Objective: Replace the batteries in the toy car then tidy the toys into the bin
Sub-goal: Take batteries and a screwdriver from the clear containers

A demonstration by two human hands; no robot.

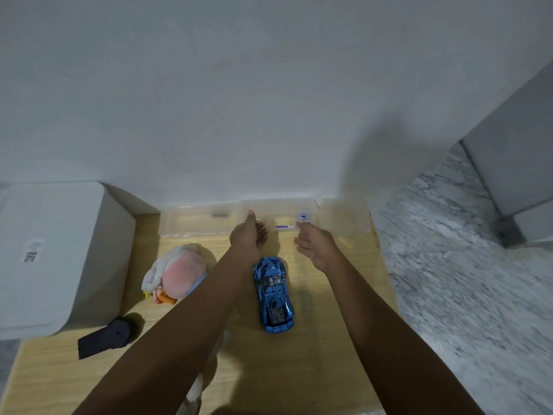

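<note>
Both hands are extended to the far edge of the wooden table (329, 354), at the clear plastic tray (203, 223) set against the wall. Left hand (248, 235): fingers curled, thumb up, appears to pinch something thin and pale at the tray's near rim; item too small to ID. Right hand (314, 244): palm turned inward, fingers loosely bent toward the tray, fingertips at a small blue-and-white item (302, 218), poss. a battery pack or tool; contact cannot be confirmed, nothing plainly held. Toy car (273, 292): blue, upright on its wheels, on the table nearer the person than both hands, between the two forearms. Long axis runs near-to-far, slightly angled; far end sits just below the left wrist. Left hand is the nearer to the car; the right lies off to its right, apart. Judgement: whichever hand goes for the car must draw back toward the body, and the car needs turning over, as a battery door would presumably sit underneath; not visible here. Count: toy car x1; plush toy (176, 277) x1 fully seen, left of the left forearm; a pale fuzzy shape under the left forearm may be a 2nd, unconfirmed; white lidded bin (59, 253) x1, far left; black flat object (104, 339) x1 by the bin; clear tray x1, multi-compartment. Loose batteries: none identifiable. Toys not yet binned.
</note>
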